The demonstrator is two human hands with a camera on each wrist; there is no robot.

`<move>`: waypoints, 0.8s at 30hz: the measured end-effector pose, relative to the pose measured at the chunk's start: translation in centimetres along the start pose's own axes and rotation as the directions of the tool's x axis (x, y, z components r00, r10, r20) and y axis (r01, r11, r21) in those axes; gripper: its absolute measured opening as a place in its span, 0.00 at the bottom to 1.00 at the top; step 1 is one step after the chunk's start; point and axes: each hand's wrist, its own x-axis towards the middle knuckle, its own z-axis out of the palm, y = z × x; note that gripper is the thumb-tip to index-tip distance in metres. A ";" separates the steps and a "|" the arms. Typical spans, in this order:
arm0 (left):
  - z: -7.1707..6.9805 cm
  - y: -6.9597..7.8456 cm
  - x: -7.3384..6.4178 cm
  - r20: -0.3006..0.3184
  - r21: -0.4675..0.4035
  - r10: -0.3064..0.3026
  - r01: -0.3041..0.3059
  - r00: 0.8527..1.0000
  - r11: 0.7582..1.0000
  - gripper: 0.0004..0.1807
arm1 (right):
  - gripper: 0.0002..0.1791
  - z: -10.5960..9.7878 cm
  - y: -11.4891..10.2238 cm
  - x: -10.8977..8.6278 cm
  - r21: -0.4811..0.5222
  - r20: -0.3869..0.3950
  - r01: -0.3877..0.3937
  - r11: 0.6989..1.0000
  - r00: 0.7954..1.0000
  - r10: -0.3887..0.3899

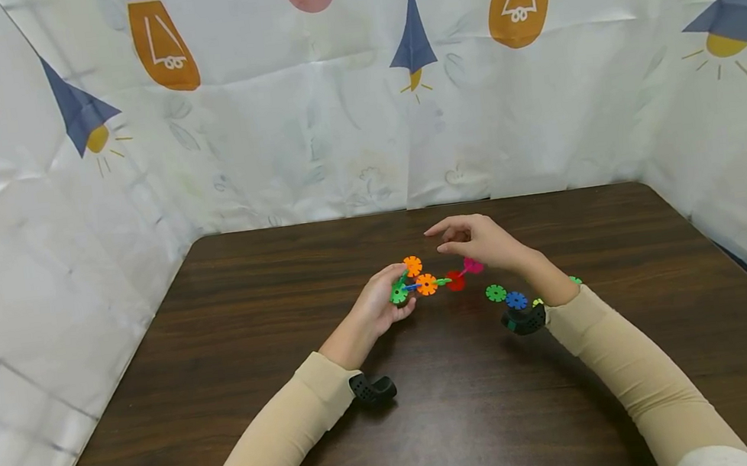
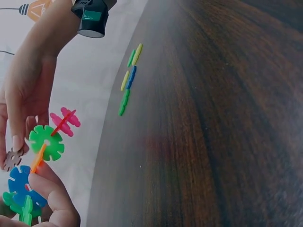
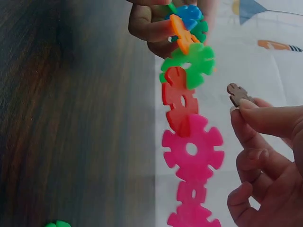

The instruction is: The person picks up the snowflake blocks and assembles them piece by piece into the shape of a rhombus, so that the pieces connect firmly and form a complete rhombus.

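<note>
My left hand (image 1: 375, 306) grips one end of a chain of interlocking snowflake discs, held above the table. Green (image 3: 208, 59), orange (image 1: 426, 284), blue (image 2: 20, 180), red (image 3: 176, 99) and pink (image 3: 191, 148) discs slot into one another at angles. The pink end points right, below my right hand (image 1: 488, 243). Between its thumb and index finger that hand pinches a small brown snowflake disc (image 3: 238, 95), apart from the chain in the right wrist view; the other fingers are loosely bent. The brown disc barely shows against the table in the head view.
Loose discs lie on the dark wooden table (image 1: 234, 341) by the right wrist: a green disc (image 1: 496, 293), a blue disc (image 1: 516, 300), and yellow and green ones partly hidden by the forearm. Black wrist cameras (image 1: 374, 389) sit on both wrists. A printed white curtain (image 1: 337, 152) surrounds the table.
</note>
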 end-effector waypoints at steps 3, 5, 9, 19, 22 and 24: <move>0.0 0.0 0.0 0.007 0.014 0.001 -0.001 1.000 1.000 0.21 | 0.17 0.4 0.0 0.0 0.011 -0.012 0.019 1.000 1.000 -0.019; 0.0 0.0 0.0 0.013 0.023 0.003 -0.004 1.000 1.000 0.18 | 0.18 0.7 0.0 0.1 0.017 -0.015 0.034 0.999 0.999 -0.034; 0.1 0.0 -0.1 0.023 0.034 0.003 -0.004 1.000 0.999 0.16 | 0.18 1.1 -0.1 0.1 0.021 -0.012 0.062 0.998 0.998 -0.062; 0.0 -0.2 -0.1 0.028 0.053 0.002 -0.003 1.000 0.999 0.19 | 0.17 1.4 0.2 0.1 0.039 0.001 0.069 0.997 0.998 -0.069; 0.0 -0.2 0.0 0.028 0.054 -0.003 0.002 1.000 0.999 0.20 | 0.17 1.4 0.3 0.1 0.046 0.003 0.063 0.997 0.998 -0.063; 0.0 -0.1 0.0 0.028 0.060 -0.005 0.003 1.000 0.998 0.21 | 0.17 1.4 0.3 0.1 0.051 0.004 0.065 0.997 0.998 -0.065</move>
